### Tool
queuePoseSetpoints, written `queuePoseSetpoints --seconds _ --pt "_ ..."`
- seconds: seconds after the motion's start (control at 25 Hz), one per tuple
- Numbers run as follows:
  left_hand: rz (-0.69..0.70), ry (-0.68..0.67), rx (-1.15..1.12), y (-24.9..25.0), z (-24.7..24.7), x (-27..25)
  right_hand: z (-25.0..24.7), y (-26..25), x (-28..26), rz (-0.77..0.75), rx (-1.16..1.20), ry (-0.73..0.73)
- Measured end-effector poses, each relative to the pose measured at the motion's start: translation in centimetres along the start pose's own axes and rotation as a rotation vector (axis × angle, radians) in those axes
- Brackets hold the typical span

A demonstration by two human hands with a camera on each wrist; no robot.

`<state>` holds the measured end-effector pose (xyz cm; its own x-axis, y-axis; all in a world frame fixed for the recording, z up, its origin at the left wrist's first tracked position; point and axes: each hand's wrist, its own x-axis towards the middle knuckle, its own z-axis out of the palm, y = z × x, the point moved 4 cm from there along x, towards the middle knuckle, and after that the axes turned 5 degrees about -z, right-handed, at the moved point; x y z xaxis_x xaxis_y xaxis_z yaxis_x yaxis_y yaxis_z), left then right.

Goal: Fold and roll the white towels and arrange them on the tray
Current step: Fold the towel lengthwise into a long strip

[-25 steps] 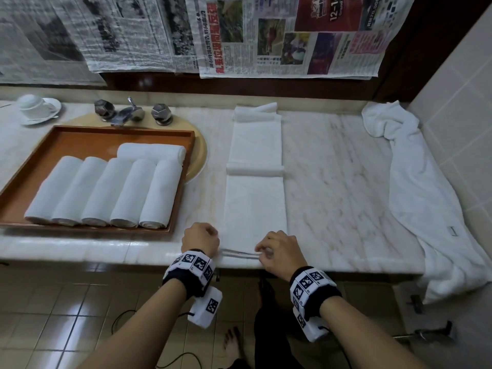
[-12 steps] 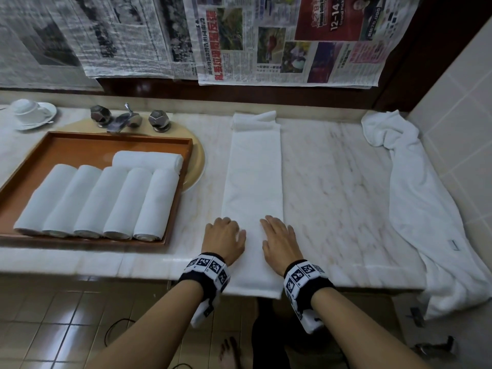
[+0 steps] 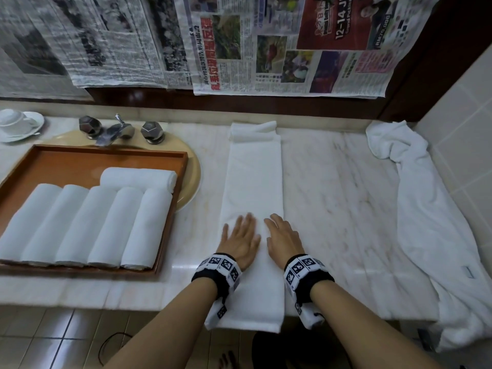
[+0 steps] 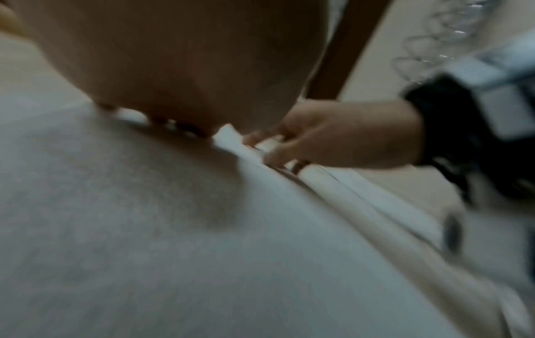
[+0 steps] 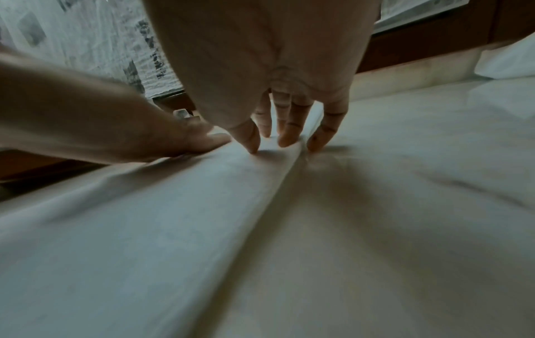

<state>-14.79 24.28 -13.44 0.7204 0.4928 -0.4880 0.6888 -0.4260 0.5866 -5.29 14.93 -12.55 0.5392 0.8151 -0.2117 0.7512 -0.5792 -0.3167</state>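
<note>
Towel, frame centre: left hand, right hand flat, fingers spread; smooth evenly outward before rolling.

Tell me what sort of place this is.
Probably a bathroom, perhaps a hotel's: a marble vanity counter with a chrome tap over a beige basin, tiled wall, and rolled white towels on a wooden tray.

The head view looks down on the counter from above, while both wrist views skim low and close along the same folded towel.
</note>
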Motion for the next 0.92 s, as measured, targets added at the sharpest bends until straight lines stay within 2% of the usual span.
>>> queuePoseSetpoints --seconds 0.08,0.12,0.16,0.24,0.28,0.32,0.44,0.52,0.72,0.76,0.84,0.92 --pt "-0.369 0.183 -0.220 -1.2 -2.1 1.7 -0.3 0.6 1.3 -0.001 -0.037 -0.011" --pt "-0.458 0.196 -0.199 -1.1 -2.9 2.0 -0.6 0.7 1.7 0.004 -0.065 -0.011" --pt "-0.350 0.164 -0.085 -0.2 -3.1 2.7 -1.0 0.8 2.3 0.013 -0.088 -0.011" --pt "0.077 0.022 0.178 1.9 -2.4 4.1 -1.3 1.0 3.5 0.029 -0.105 -0.045" --pt "0.189 -0.041 0.264 2.2 -2.5 5.0 -1.4 1.2 4.2 0.026 -0.094 -0.088" --pt "0.166 -0.060 0.300 1.6 -3.0 6.0 -1.3 1.3 4.6 0.017 -0.088 -0.147" --pt "-0.066 0.041 0.404 -0.9 -4.9 8.6 -0.8 1.9 5.8 0.002 -0.093 -0.272" --pt "-0.058 0.040 0.516 -0.8 -5.0 9.5 -0.8 2.2 6.7 -0.012 -0.106 -0.283" --pt "-0.128 0.006 0.535 1.3 -7.4 13.2 -2.6 3.2 10.8 0.016 -0.149 -0.311" --pt "-0.123 0.009 0.528 1.6 -7.6 12.8 -2.6 2.8 10.7 0.026 -0.139 -0.296" --pt "-0.007 0.030 0.544 2.0 -6.6 11.0 -2.1 1.6 9.1 -0.017 -0.097 -0.266" --pt "0.074 -0.010 0.582 0.3 -4.7 7.5 -0.6 1.1 5.8 -0.085 -0.112 -0.311"
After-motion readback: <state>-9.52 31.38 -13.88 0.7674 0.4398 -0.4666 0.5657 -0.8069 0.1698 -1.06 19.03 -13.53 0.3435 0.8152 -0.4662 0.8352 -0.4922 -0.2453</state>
